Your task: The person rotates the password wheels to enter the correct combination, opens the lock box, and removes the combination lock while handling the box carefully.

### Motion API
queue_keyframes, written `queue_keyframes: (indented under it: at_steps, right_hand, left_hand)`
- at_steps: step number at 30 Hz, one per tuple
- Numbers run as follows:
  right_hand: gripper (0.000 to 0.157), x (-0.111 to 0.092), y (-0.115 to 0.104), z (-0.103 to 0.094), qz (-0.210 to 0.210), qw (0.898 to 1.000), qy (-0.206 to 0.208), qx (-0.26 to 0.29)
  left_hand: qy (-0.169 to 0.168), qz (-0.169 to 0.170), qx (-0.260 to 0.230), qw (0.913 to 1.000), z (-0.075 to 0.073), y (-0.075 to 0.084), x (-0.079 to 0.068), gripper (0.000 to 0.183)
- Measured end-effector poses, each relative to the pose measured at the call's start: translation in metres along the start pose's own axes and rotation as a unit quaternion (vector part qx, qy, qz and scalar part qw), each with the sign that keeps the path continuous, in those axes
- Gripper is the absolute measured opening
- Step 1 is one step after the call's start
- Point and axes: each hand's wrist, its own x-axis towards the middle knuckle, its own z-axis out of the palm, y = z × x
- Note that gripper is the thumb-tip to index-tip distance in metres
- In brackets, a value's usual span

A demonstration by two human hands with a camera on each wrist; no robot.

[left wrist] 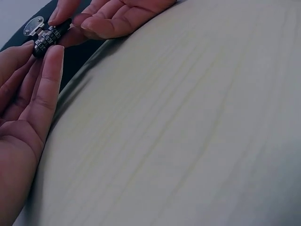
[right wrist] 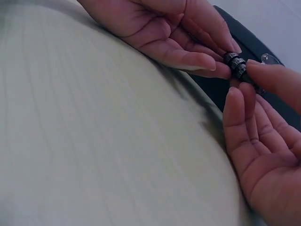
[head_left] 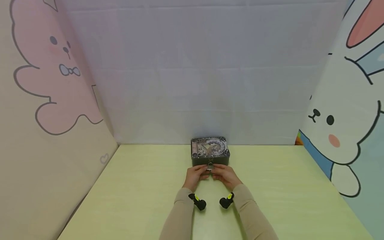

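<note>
A dark decorated box (head_left: 210,146) with a patterned lid stands against the back wall, its lid down. At its front hangs a small combination padlock (left wrist: 47,39) with rows of number dials, by a shiny metal clasp (left wrist: 34,26). My left hand (head_left: 193,176) pinches one end of the padlock between thumb and fingers. From the other side my right hand (head_left: 227,175) pinches the opposite end, its thumb (right wrist: 270,74) against the dials. Both hands stay low, close in front of the box. The fingers hide part of the lock body.
The pale yellow-green table (head_left: 144,193) spreads around the box and arms. A white back wall (head_left: 180,73) rises right behind the box. Side walls carry a pink cartoon animal (head_left: 57,83) and a white rabbit (head_left: 339,133). Small black devices (head_left: 200,203) sit at both wrists.
</note>
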Motion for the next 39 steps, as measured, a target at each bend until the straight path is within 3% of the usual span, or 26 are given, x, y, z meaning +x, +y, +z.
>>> queue_keyframes:
  at_steps: [6,13,20,39]
  right_hand:
    - [0.053,-0.0013,-0.0022,0.0052,0.007,1.000,0.018,-0.004]
    - [0.045,0.0010,-0.0020,0.0060,-0.001,0.999,0.026,-0.019]
    - [0.038,0.0009,-0.0042,0.0085,-0.002,0.999,0.037,-0.020]
    - [0.046,0.0020,-0.0009,0.0032,0.001,0.999,0.030,0.011]
  left_hand:
    - [0.000,0.011,0.004,0.9999,-0.0016,-0.0023,0.0000,0.031]
    - [-0.024,0.063,0.004,0.9977,-0.0024,-0.0033,-0.0021,0.028]
    - [0.005,0.014,0.015,0.9998,-0.0006,-0.0022,0.0028,0.028]
    - [0.004,0.012,0.015,0.9998,-0.0005,-0.0018,0.0022,0.027]
